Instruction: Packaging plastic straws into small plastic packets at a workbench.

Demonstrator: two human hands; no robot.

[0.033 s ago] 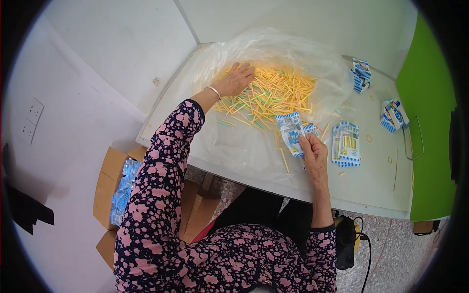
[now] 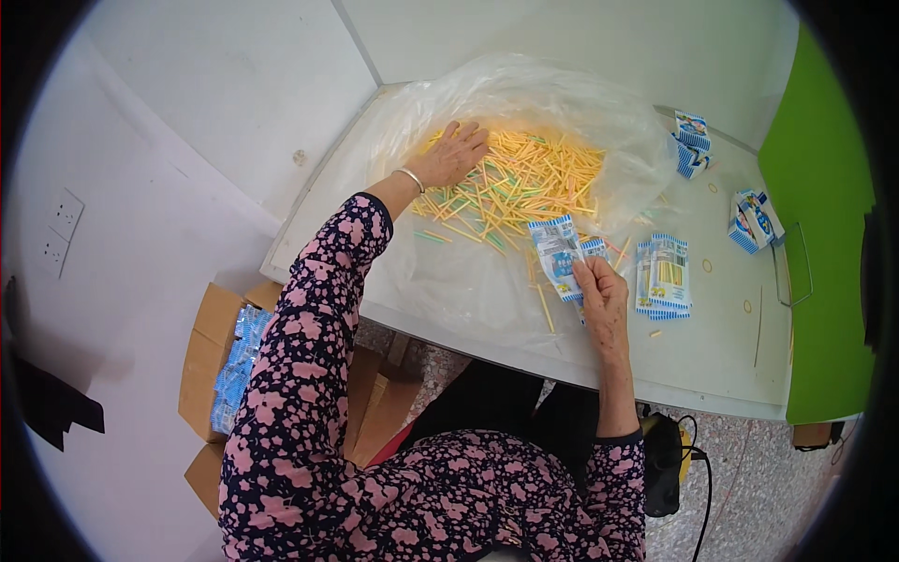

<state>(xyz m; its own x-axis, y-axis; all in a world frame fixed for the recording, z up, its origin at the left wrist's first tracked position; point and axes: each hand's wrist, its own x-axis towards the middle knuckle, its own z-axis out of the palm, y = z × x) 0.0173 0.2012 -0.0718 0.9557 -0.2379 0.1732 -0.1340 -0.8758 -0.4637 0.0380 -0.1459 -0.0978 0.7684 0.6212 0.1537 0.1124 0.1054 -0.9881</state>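
My left hand (image 2: 451,155) lies palm down on the far left of a heap of thin sticks (image 2: 538,173), mostly yellow with some green and pink ones. Its fingers are stretched out and a little apart; what is under the palm is hidden. The heap rests on a large clear plastic bag (image 2: 459,281) spread over the table. Nearer to me, my right hand (image 2: 604,295) pinches blue-and-white packets (image 2: 559,255), thumb on top, at least two overlapping. Just right of that hand, a small stack of similar packets (image 2: 667,276) lies flat, with pale sticks showing through the top one.
Folded blue-and-white packets (image 2: 691,145) lie at the back right, and more packets (image 2: 755,222) sit by the green panel (image 2: 824,234). Rubber bands and a broken stick piece (image 2: 655,333) dot the white table (image 2: 712,365). A cardboard box (image 2: 208,351) of blue packets stands below left.
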